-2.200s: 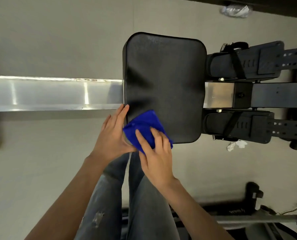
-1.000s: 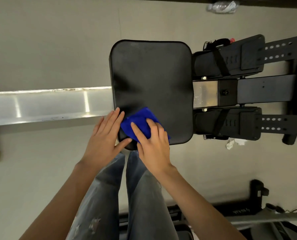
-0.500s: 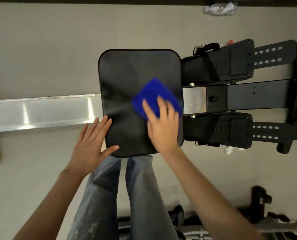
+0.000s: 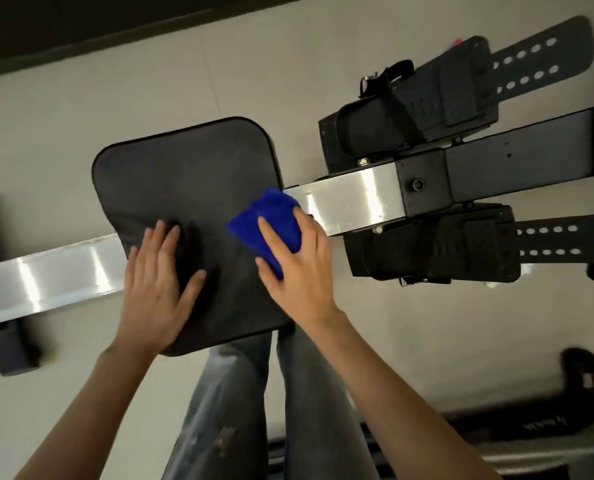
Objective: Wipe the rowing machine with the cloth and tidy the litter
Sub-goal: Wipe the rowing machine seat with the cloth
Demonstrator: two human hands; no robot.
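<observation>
Faded blue-grey jeans (image 4: 302, 393) are worn, seen at 6 o'clock between the two forearms. A small frayed, paler patch (image 4: 224, 441) is shown on the left leg, toward 7 o'clock. Both forearms are left bare from the left hand (image 4: 157, 282) and right hand (image 4: 300, 271) down to the frame edge.

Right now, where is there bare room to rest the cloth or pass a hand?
Free: the seat pad, far half beyond both hands, and the long rail left of the pad. Crowded: the pad's near side, where the left hand presses and the right hand holds the cloth at its right edge; the short rail stretch there sits between two footrests.
</observation>
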